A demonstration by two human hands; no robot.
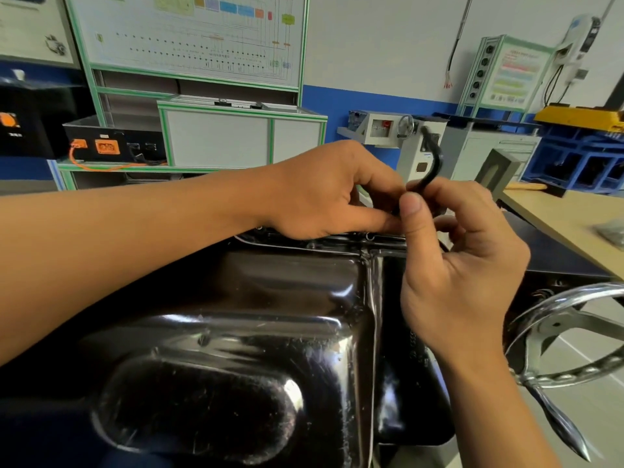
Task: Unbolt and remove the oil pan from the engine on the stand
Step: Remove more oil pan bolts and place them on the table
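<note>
Head view: your two hands meet above the far edge of the oil pan (256, 332), which fills the lower half of the frame. The pan is glossy black pressed steel with its sump bulge facing up toward you. Its flange (337, 239) runs left to right directly beneath your hands.

Your right hand (462, 265) grips a black bent tool (434, 163). The thumb stands upright against the shank and the fingers are curled behind it. The upper part of the tool curves up and away above your fingertips; its lower end is hidden behind the thumb.

Your left hand (320, 190) reaches in from the left with its fingers curled. The thumb and fingertips close toward the point where the tool disappears. You cannot tell from this view whether they pinch the tool itself or a small part at its tip.

A chrome handwheel (574, 332) sits just beside the pan at lower right. A tan bench (557, 217) lies beyond it at right. Behind your hands stand a green-framed training board (189, 38) with a wiring diagram and, at left, a black box (108, 143) with orange connectors.
</note>
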